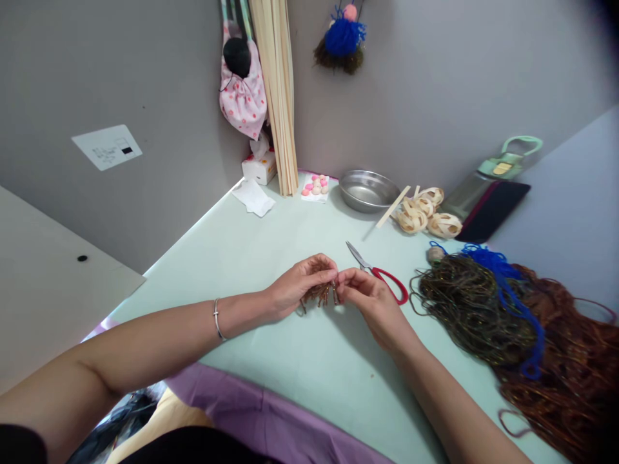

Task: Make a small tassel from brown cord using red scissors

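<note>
A small bundle of brown yarn (320, 295) hangs in front of me, its strands fanning downward. My left hand (305, 281) is closed around the top of it, thumb pressed against the fingers. My right hand (365, 296) meets the left one at the bundle's right side, thumb and fingers pinching at the yarn strands; the exact spot of the pinch is partly hidden. Just behind the right hand lie scissors (377, 270) with red handles, blades pointing away to the left.
Piles of dark olive yarn (459, 303), blue yarn (527, 316) and rust-brown yarn (556, 374) cover the right side. Toward the back stand a metal bowl (368, 192), coiled wood strips (420, 212), pink and white beads (316, 185), a tissue box (260, 169) and a bottle (478, 183).
</note>
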{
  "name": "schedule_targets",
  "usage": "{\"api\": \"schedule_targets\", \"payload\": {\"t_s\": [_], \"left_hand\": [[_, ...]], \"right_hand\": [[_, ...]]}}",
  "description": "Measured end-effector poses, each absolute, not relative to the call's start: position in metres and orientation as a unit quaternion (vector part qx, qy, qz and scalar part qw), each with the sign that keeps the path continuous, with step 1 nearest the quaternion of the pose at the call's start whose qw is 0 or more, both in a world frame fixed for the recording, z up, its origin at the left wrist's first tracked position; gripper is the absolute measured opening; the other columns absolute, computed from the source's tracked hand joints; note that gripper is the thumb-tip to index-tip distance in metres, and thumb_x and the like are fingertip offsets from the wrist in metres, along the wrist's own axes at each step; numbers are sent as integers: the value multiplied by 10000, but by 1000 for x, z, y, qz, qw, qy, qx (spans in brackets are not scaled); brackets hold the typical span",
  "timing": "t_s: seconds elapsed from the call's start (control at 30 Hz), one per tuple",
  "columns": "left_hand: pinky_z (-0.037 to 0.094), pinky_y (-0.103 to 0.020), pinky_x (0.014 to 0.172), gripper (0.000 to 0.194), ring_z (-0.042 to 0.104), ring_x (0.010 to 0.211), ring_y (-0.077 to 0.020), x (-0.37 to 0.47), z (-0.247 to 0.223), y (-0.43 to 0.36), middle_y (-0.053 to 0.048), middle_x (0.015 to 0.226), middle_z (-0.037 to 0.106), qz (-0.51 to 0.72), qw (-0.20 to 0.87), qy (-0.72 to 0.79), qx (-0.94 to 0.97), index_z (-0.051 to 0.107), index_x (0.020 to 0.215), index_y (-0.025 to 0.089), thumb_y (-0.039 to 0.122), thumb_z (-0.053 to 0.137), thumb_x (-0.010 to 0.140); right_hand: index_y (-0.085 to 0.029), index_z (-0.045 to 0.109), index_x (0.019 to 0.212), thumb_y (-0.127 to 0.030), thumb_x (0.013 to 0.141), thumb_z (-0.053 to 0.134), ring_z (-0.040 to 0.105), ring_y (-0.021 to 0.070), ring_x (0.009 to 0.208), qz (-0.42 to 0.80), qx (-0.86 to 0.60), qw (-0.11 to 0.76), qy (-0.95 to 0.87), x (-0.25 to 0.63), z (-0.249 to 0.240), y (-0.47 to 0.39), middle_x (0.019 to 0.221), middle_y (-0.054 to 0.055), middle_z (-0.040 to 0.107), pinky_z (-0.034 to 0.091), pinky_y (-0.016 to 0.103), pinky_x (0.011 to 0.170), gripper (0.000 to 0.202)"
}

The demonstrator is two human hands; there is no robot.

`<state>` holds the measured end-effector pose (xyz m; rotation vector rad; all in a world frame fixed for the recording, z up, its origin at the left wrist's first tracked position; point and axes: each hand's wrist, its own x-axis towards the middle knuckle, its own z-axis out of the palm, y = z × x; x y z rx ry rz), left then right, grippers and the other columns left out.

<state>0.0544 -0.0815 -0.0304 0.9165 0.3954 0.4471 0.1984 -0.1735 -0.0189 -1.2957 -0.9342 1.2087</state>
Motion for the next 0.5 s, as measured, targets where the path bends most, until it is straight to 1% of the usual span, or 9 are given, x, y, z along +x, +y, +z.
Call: {"api": "schedule_targets", "payload": {"t_s": [0.07, 0.13, 0.23, 0.3, 0.37, 0.43, 0.5], "left_hand": [[428, -157, 557, 234, 558, 608, -56, 55, -31, -82, 33, 739, 579, 224, 845, 201, 442, 565, 866, 180, 333, 728, 796], [402, -146, 540, 237, 519, 585, -41, 55, -31, -81, 45, 716, 545, 233, 835, 227, 444, 568, 843, 174, 325, 740, 781], [362, -146, 511, 254, 453, 546, -28, 55, -31, -80, 60, 691, 495, 239, 825, 251, 447, 571, 831, 172, 327, 758, 758], [349, -154, 503, 260, 433, 535, -29, 55, -31, -80, 64, 683, 475, 235, 823, 250, 453, 571, 838, 175, 339, 757, 758], [359, -160, 518, 260, 442, 544, -34, 54, -32, -80, 61, 692, 477, 229, 823, 240, 461, 571, 848, 177, 350, 747, 767], [376, -162, 545, 250, 471, 578, -40, 54, -33, -81, 50, 723, 501, 224, 821, 227, 473, 575, 858, 177, 350, 736, 779], [395, -162, 577, 233, 507, 629, -49, 53, -33, -82, 36, 763, 530, 217, 821, 215, 482, 581, 866, 176, 338, 729, 788]], "right_hand": [[-181, 636, 758, -160, 766, 658, 484, 118, 671, 541, -521, 542, -377, 198, -17, -175, 713, -12, 559, 398, 251, 659, 32], [-181, 621, 719, -137, 757, 638, 455, 110, 663, 575, -474, 561, -360, 199, -13, -177, 746, -13, 521, 387, 248, 639, 61], [-187, 612, 740, -167, 767, 631, 400, 108, 617, 585, -435, 584, -356, 202, -7, -179, 733, -15, 471, 352, 251, 580, 39], [-196, 612, 799, -244, 825, 626, 394, 117, 603, 534, -484, 585, -372, 204, -5, -178, 700, -20, 467, 342, 259, 573, 56], [-200, 596, 825, -347, 878, 613, 418, 127, 614, 455, -562, 558, -407, 205, -7, -177, 685, -20, 488, 347, 271, 593, 157], [-197, 577, 814, -419, 890, 609, 442, 134, 636, 406, -608, 513, -450, 205, -11, -176, 686, -19, 508, 350, 278, 614, 237], [-193, 574, 806, -433, 882, 619, 449, 136, 645, 405, -610, 486, -477, 204, -14, -175, 671, -21, 511, 350, 278, 615, 256]]}}
